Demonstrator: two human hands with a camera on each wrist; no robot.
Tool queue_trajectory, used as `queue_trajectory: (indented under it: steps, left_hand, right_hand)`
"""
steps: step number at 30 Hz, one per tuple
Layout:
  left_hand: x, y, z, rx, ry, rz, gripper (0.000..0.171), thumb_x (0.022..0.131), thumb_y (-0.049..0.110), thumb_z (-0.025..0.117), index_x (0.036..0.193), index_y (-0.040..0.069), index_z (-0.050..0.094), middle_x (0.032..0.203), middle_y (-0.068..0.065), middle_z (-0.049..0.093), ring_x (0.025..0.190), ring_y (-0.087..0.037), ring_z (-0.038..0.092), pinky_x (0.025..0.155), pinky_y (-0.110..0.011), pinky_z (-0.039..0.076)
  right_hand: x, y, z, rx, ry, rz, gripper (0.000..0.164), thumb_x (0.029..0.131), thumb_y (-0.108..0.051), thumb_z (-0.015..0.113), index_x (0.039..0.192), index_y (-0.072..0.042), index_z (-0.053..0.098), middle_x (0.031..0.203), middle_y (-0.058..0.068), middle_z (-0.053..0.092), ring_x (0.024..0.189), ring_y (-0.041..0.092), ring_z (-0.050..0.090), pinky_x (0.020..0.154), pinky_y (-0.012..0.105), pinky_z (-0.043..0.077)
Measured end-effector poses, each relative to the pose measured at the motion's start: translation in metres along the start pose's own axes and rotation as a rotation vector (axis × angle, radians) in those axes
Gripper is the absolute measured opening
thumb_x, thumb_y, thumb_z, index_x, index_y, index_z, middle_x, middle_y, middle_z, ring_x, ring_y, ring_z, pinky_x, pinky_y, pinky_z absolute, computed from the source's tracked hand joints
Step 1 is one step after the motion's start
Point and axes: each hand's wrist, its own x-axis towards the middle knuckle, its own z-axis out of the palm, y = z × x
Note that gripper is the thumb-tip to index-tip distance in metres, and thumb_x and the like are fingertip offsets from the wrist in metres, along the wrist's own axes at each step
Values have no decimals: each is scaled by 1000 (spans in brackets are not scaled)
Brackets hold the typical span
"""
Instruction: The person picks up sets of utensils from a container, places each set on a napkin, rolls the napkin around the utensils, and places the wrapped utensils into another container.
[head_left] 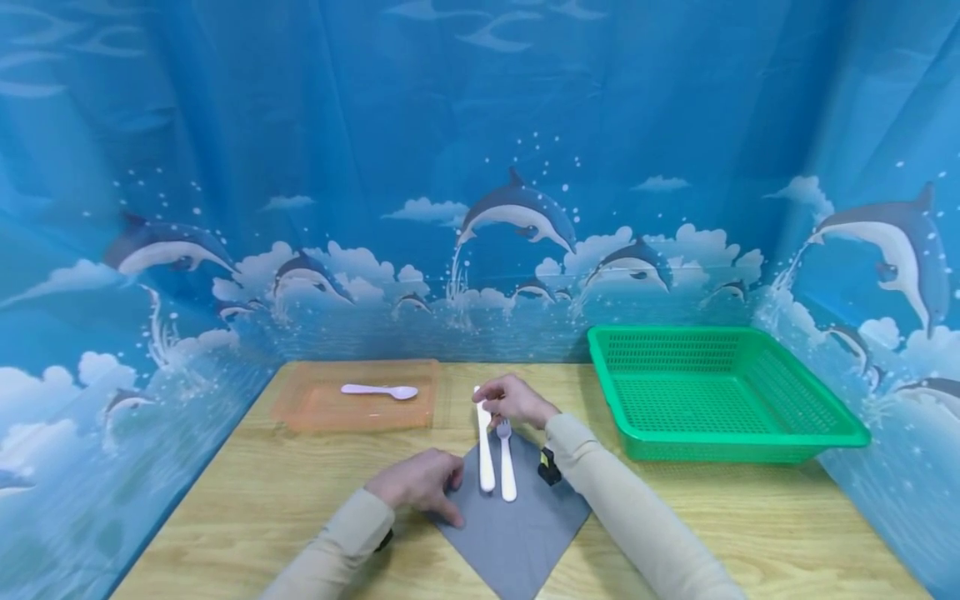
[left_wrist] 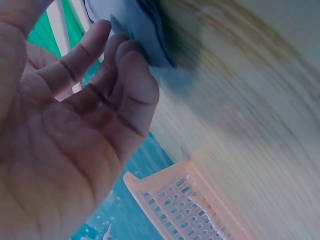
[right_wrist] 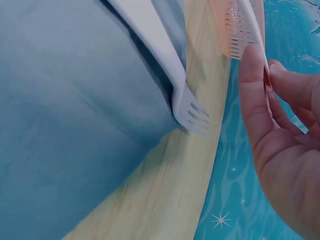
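Note:
A grey cloth napkin (head_left: 517, 533) lies on the table with one corner toward the far side. On it rests a white fork (head_left: 508, 475), its tines (right_wrist: 192, 112) reaching past the cloth's edge in the right wrist view. My right hand (head_left: 517, 400) pinches the far end of a white knife (head_left: 486, 458) between thumb and fingers, left of the fork. The left hand (head_left: 423, 483) is at the napkin's left corner, its fingers (left_wrist: 135, 80) loosely bent close to the cloth; whether they touch it I cannot tell.
A peach-coloured perforated basket (head_left: 300, 408) stands at the back left, with a pale lilac spoon (head_left: 382, 391) in it. At the back right is a green perforated basket (head_left: 750, 437). A blue dolphin-print curtain (head_left: 420, 167) rises behind the wooden table (head_left: 247, 508).

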Motion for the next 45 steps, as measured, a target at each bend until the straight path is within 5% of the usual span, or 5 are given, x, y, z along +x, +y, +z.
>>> queue_trajectory:
  steps: [17, 23, 28, 38, 45]
  left_hand:
    - [3, 2, 2, 33, -22, -7, 44, 53, 37, 85, 72, 14, 53, 65, 7, 51, 56, -4, 43, 50, -20, 37]
    - [5, 1, 2, 27, -29, -15, 44, 53, 36, 85, 72, 14, 53, 65, 6, 51, 55, -4, 42, 49, -20, 37]
    - [5, 1, 3, 22, -34, -24, 43, 53, 36, 85, 72, 15, 53, 65, 7, 51, 56, -3, 43, 49, -20, 37]
    - [5, 0, 4, 23, -38, -28, 44, 53, 37, 85, 73, 15, 52, 66, 7, 51, 57, -4, 43, 50, -20, 37]
    - [5, 1, 3, 11, -43, -40, 43, 54, 37, 85, 73, 15, 52, 66, 7, 51, 57, -4, 43, 50, -20, 37]
  right_hand:
    - [-4, 4, 1, -100, -117, 57, 38, 84, 10, 50, 119, 0, 56, 96, 14, 58, 57, 22, 51, 58, 46, 48]
    - [-4, 2, 2, -248, -130, 75, 38, 80, 10, 54, 115, -5, 61, 104, 5, 60, 86, 16, 55, 72, 33, 48]
    - [-1, 1, 3, -358, -169, 59, 40, 79, 11, 52, 113, -8, 63, 113, 4, 58, 101, 20, 52, 82, 34, 46]
    - [2, 1, 8, -466, -200, 64, 38, 78, 13, 51, 100, -14, 68, 100, -2, 60, 87, 16, 51, 67, 26, 44]
    - [1, 0, 10, -483, -189, 62, 35, 78, 11, 53, 99, -12, 69, 106, 0, 62, 105, 19, 52, 83, 31, 45]
